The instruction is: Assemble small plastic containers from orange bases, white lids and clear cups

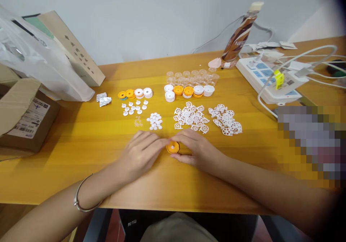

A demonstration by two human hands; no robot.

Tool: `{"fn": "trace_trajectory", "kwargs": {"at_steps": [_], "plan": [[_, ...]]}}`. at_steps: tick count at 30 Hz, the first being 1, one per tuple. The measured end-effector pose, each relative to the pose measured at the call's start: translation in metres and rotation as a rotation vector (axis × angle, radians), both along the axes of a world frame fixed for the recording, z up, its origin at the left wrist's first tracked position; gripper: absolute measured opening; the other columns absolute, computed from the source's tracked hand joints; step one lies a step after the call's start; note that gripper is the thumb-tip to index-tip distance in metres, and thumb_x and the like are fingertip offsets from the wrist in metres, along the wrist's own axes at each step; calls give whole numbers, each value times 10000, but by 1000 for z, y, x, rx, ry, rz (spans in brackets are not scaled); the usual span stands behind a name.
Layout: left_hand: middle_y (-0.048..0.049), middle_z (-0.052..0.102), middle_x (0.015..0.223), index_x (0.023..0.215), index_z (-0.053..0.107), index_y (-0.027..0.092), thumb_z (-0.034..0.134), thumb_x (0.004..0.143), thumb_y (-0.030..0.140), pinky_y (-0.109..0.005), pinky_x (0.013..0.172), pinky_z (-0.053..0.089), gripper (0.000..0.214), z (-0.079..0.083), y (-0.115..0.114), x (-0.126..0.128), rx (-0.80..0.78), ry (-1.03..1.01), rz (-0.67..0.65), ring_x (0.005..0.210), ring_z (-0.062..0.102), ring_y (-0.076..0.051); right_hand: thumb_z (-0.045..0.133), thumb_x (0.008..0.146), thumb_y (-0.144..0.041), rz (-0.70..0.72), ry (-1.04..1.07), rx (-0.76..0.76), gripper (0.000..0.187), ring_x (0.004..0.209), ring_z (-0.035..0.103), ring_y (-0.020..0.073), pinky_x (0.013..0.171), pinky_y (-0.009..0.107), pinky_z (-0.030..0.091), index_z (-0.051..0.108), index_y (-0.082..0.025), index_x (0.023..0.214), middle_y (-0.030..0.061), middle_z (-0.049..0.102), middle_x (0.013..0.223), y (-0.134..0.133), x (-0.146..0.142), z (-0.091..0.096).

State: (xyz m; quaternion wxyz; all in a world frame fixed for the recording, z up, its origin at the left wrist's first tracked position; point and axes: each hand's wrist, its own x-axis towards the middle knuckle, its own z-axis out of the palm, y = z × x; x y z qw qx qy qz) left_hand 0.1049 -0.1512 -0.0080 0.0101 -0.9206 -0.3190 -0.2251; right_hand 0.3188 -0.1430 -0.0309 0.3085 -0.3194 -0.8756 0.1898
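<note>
An orange round cap (172, 147) lies on the wooden table (81, 144) between my two hands. My left hand (140, 153) pinches its left edge with curled fingers. My right hand (197, 150) grips its right side, thumb below and fingers above. Just beyond the hands lie two heaps of white wheel-shaped plastic parts (191, 117) (225, 119), a small heap of white discs (155, 121) and tiny rings (138, 121). Further back stand stacked orange and white caps (189, 90) (135, 93) and clear little cups (191, 77).
A cardboard box (24, 119) and a plastic bag (40, 65) sit at the left. A brown bottle (239, 36), a white power strip (270, 78) with cables and a blurred patch (310, 144) are at the right. Two foil scraps (103, 98) lie left of the caps.
</note>
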Motion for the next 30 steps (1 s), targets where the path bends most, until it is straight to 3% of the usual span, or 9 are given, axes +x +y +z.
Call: {"fn": "trace_trajectory", "kwargs": {"at_steps": [6,12,30], "plan": [[-42,639,819,936,540,163,516,841,120,-262,659,429,107,-14,2,7,-79,-102,-80,720,574,-132,626,775,-265,24,-26,-25,215,832,546,188,748,313,450,551,-156,945,77,612,882,2,1,-2],[-42,667,837,935,552,164,534,835,124,-262,680,448,109,-11,3,5,-68,-68,-149,767,612,-137,616,785,-262,30,-31,-41,213,833,531,186,753,308,435,554,-155,958,76,605,883,2,1,-2],[-14,685,888,953,564,188,565,826,157,-272,734,386,130,-5,3,3,-103,-77,-103,788,618,-116,623,776,-241,19,-26,-36,193,787,525,177,719,293,425,551,-159,936,59,605,832,1,1,-1]]}}
